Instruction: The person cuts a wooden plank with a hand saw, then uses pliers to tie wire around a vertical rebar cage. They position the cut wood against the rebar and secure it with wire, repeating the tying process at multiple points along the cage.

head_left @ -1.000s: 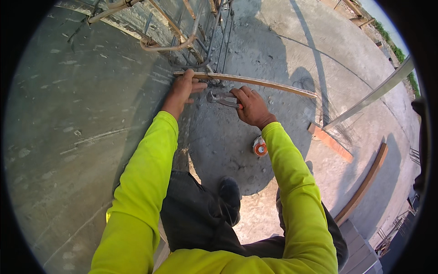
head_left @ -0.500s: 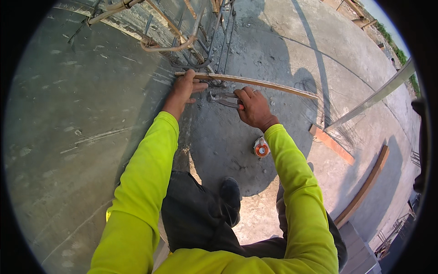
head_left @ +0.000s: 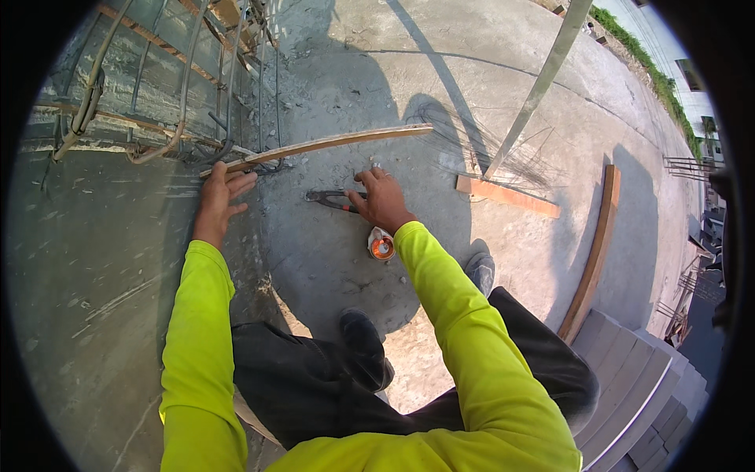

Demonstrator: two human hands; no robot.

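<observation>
My left hand [head_left: 222,200] is at the left end of a thin wooden strip [head_left: 338,143], one fingertip against its edge and the other fingers stretched apart. The strip runs from the foot of the wall across the concrete floor. My right hand [head_left: 383,202] hovers over the handle end of a pair of pincers [head_left: 321,197], its fingers apart. Those pincers appear to lie on the floor, dark jaws to the left, a bit of red on one handle. Close below the right hand stands a round orange and white object [head_left: 382,245], perhaps a tape measure.
Bent steel bars [head_left: 185,94] jut out at the upper left, over a grey concrete wall face [head_left: 102,259]. On the right are a loose bundle of thin wire [head_left: 511,161], an upright metal post [head_left: 543,82], a short plank [head_left: 511,198], a long timber [head_left: 594,252] and stacked grey blocks [head_left: 629,377].
My right hand has let go of the pincers, which it held before. My left hand stays at the strip's end. The whole view has swung to the right.
</observation>
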